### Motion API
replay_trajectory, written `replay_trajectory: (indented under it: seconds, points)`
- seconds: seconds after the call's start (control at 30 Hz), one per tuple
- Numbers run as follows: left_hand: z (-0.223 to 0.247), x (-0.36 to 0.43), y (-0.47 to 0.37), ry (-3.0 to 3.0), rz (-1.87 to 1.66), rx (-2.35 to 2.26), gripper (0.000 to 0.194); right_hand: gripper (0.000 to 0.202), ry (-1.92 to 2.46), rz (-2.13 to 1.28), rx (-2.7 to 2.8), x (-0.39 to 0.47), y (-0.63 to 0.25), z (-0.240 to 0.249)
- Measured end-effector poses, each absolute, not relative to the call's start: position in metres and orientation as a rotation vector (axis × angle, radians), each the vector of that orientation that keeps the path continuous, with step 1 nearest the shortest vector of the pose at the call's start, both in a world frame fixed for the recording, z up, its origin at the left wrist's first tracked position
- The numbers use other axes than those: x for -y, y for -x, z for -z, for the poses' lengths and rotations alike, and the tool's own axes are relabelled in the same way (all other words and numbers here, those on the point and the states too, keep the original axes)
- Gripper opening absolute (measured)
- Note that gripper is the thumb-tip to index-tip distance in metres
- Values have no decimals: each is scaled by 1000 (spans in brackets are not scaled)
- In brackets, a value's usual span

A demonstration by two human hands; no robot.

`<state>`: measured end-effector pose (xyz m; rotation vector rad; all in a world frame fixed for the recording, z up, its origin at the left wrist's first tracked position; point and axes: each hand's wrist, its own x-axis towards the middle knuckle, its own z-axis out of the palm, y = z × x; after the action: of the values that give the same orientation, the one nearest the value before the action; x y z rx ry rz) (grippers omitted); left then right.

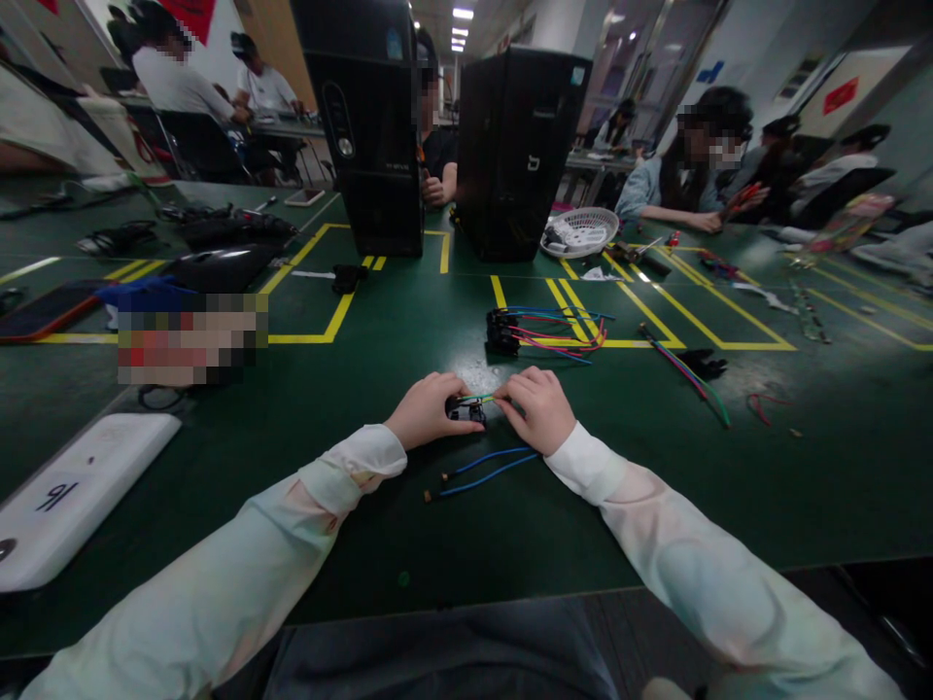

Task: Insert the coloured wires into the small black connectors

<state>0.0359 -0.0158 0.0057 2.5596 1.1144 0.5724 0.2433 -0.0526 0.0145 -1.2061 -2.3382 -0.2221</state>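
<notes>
My left hand is closed around a small black plastic housing, thumb below and fingers above. Close beside it, my right hand pinches a thin green-yellow wire that runs to the housing. Whether the wire's end sits inside the housing cannot be made out. Two blue wires with brass-coloured ends lie on the table just below the hands, their far ends reaching under my right wrist. Beyond the hands rests a group of similar black housings with blue, red and green wires trailing to the right.
Two black computer towers stand at the back, with a white basket of parts to their right. A loose wire bundle lies right of the hands. At left is a white device. Several people sit around, one directly opposite.
</notes>
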Motion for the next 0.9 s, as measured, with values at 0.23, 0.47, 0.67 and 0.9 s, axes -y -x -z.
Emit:
replay_trajectory:
  seconds: [0.23, 0.47, 0.67, 0.9]
  points:
    - [-5, 16, -35, -2559, -566, -1118, 44, 9, 1235, 176, 2360, 52, -244, -11]
    - [-6, 16, -36, -2542, -564, -1118, 44, 18, 1198, 281, 2275, 55, -244, -17]
    - [-6, 15, -36, -2551, -567, -1104, 44, 16, 1195, 253, 2304, 54, -244, -16]
    - [-3, 15, -35, -2551, -598, -1097, 43, 14, 979, 174, 2467, 59, -249, -22]
